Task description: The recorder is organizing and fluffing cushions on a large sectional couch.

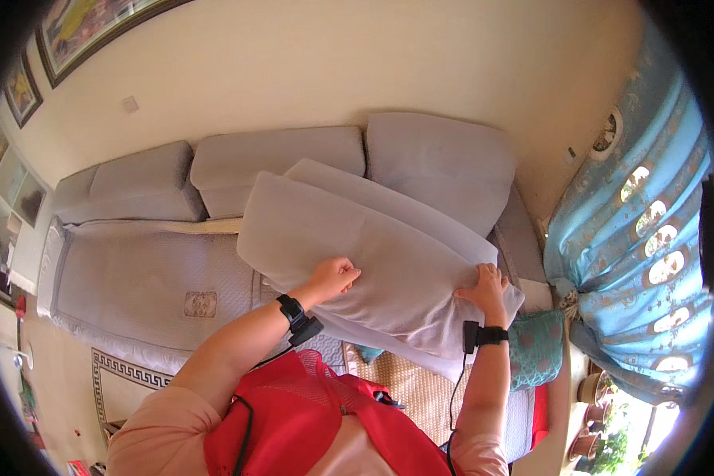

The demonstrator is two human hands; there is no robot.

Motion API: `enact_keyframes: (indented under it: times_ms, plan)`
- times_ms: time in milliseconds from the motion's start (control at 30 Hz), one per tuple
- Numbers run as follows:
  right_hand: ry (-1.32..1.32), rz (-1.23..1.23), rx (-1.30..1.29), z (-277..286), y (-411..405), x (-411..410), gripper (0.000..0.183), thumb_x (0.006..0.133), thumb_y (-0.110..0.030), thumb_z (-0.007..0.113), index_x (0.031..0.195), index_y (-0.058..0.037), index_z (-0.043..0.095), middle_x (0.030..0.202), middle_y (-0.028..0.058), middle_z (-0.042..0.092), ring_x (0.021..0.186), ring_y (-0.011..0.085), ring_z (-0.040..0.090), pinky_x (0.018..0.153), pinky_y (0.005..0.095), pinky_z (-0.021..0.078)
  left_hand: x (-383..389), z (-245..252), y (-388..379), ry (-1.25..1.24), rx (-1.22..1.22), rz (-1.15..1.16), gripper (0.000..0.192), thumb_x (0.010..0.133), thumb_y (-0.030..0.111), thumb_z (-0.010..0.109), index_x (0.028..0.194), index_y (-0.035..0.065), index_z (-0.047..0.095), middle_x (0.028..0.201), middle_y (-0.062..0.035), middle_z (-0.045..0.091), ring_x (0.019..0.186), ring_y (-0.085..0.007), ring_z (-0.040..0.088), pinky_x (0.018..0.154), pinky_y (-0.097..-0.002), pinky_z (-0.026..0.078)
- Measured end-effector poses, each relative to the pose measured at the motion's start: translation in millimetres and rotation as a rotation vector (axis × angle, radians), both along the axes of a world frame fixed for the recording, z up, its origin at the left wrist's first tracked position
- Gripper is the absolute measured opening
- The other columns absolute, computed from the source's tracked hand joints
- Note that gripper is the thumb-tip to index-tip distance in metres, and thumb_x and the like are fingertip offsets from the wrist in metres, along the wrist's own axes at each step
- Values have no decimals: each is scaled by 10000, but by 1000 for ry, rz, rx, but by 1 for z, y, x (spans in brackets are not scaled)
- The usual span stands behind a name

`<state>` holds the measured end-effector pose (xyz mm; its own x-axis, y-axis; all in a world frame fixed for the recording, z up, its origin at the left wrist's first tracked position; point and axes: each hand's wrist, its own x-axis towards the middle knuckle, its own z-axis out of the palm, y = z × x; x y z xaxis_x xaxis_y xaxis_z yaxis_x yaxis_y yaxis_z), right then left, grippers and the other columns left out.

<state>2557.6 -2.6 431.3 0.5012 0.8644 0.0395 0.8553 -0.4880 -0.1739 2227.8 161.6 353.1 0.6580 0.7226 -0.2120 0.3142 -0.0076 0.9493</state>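
A large grey sofa cushion lies slanted before me, its fabric wrinkled near the lower right end. My right hand grips its right end, thumb on the upper face and fingers over the edge. Over the middle of the same cushion is my left hand, curled into a fist, with nothing visible in it. Whether its knuckles press into the fabric is not plain. Behind this cushion, and partly covered by it, shows a second grey cushion. Both wrists wear black straps with small devices and cables.
Three grey back cushions lean along the wall. To the left stretches the quilted sofa seat. A teal patterned pillow sits at the right, near a blue curtain and several potted plants. Woven matting shows below the cushions.
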Motion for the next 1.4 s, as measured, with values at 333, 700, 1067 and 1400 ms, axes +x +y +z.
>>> enact_keyframes:
  times_ms: [333,700,1067,1400]
  plan:
    - [-90,58,441,-28,-55,-58,704,524,-248,820,1140,-77,524,1182,122,519,1197,304,433,1103,531,161,-46,-3,14,-133,-480,138,342,913,427,539,974,91,539,809,-52,625,698,-136,614,636,-282,509]
    - [-26,-34,689,-42,-130,-141,415,674,-67,694,1066,-43,559,1220,150,524,1193,363,439,1033,472,315,-120,33,57,-187,-844,265,642,833,674,472,953,49,558,968,-132,634,903,-241,608,829,-436,489]
    - [1256,-696,593,-43,-169,-126,680,862,-672,426,613,-59,586,581,67,598,499,162,574,480,246,457,-155,8,39,-114,-902,230,644,813,699,484,812,61,570,913,-116,649,810,-231,621,814,-427,493]
    - [1466,-770,340,-43,-171,-133,840,782,-802,342,739,-22,650,803,132,680,885,264,622,771,461,470,-185,-19,34,-60,-834,179,633,821,696,464,854,73,568,884,-92,661,811,-193,618,783,-357,484]
